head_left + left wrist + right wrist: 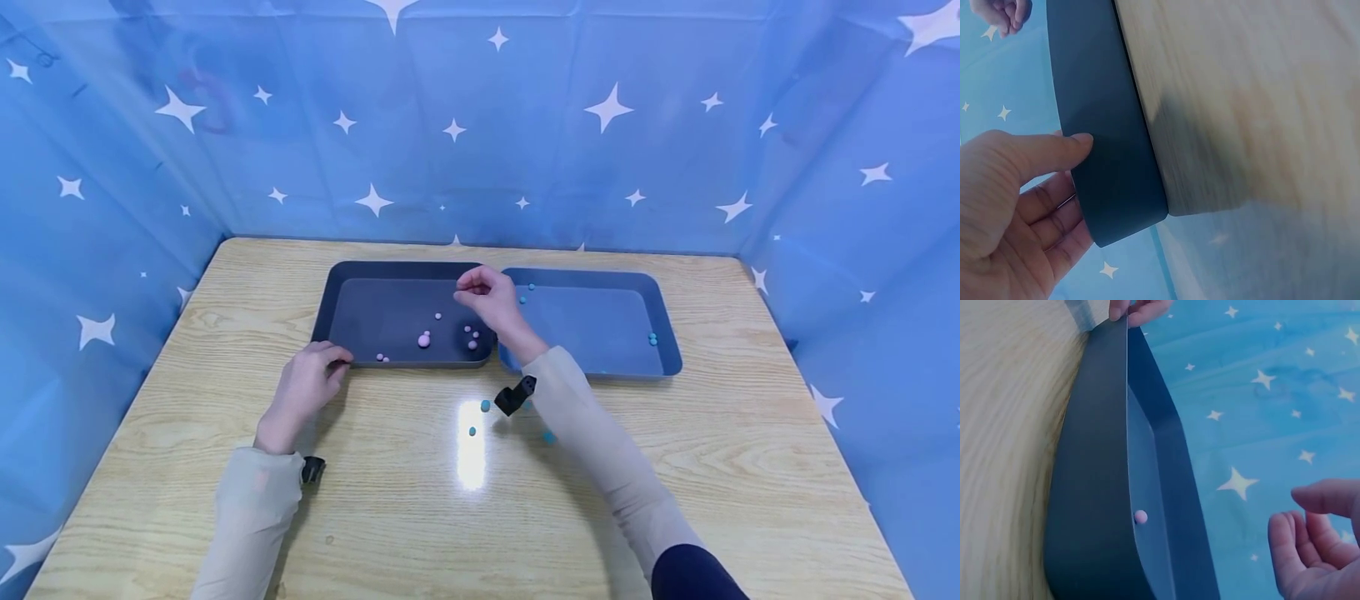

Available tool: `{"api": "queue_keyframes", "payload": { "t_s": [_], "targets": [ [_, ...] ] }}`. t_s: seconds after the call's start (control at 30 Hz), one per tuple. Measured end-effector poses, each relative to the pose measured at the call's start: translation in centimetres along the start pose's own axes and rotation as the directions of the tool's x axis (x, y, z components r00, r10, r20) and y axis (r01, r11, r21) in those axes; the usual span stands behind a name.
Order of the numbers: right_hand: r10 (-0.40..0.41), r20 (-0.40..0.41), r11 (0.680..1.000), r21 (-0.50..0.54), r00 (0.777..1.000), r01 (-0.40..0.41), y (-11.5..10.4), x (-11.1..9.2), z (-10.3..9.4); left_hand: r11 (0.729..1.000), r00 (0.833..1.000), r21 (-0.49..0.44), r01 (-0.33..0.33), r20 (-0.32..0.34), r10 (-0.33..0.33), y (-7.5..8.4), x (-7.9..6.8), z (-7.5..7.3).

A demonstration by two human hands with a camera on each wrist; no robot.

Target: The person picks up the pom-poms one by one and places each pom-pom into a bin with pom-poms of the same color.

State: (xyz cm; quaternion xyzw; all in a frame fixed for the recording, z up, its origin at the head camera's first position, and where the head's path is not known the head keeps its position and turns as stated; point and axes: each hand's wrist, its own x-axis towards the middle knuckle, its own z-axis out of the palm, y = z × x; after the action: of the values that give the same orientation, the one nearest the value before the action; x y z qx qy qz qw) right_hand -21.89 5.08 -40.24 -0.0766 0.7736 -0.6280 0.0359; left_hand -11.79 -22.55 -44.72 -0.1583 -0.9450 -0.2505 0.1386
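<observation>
My left hand pinches the front left corner of a black tray. In the left wrist view its thumb lies on the outer wall, with the fingers behind the rim. Several small pink balls lie inside that tray, one larger pink ball among them. Over the tray's right end hovers my right hand, fingers bent loosely and the thumb apart from them in the right wrist view. Nothing shows between those fingertips. One pink ball appears just past the rim there.
A blue tray stands right beside the black one, with several teal balls in it. More teal balls lie on the wooden table in front of the trays. A starry blue curtain surrounds the table.
</observation>
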Motion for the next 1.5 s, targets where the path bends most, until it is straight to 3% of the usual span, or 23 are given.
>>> {"api": "queue_keyframes", "payload": {
  "t_s": [0.2, 0.43, 0.7, 0.83, 1.03, 1.37, 1.5],
  "targets": [
    [-0.052, 0.029, 0.998, 0.019, 0.998, 0.052, 0.4, -1.6, -1.8, 0.997, 0.997, -0.050, -0.051, -0.066, 0.048, 0.2, 0.0, 0.2],
    [-0.041, 0.014, 0.999, 0.012, 0.999, 0.041, 0.7, -3.6, -3.8, 0.985, 0.978, -0.104, -0.136, -0.170, 0.117, 1.3, 0.5, 0.7],
    [-0.030, 0.005, 0.999, -0.019, 1.000, 0.030, 1.2, -5.5, -5.5, 0.960, 0.960, -0.173, -0.219, -0.211, 0.181, 3.2, 1.2, 1.4],
    [-0.036, 0.017, 0.998, -0.043, 0.999, 0.037, 0.2, -6.9, -6.3, 0.943, 0.950, -0.204, -0.261, -0.227, 0.214, 4.2, 1.5, 1.8],
    [-0.055, 0.014, 0.993, -0.102, 0.998, 0.057, -1.1, -8.6, -7.4, 0.934, 0.953, -0.231, -0.274, -0.193, 0.232, 6.0, 1.5, 2.3],
    [-0.055, -0.012, 0.978, -0.203, 0.998, 0.051, -0.3, -10.2, -10.1, 0.912, 0.958, -0.296, -0.286, -0.117, 0.262, 8.8, 1.6, 2.8],
    [-0.103, -0.015, 0.955, -0.282, 0.995, 0.095, 0.0, -10.8, -11.3, 0.902, 0.958, -0.325, -0.285, -0.071, 0.277, 9.6, 1.5, 3.4]
  ]
}}
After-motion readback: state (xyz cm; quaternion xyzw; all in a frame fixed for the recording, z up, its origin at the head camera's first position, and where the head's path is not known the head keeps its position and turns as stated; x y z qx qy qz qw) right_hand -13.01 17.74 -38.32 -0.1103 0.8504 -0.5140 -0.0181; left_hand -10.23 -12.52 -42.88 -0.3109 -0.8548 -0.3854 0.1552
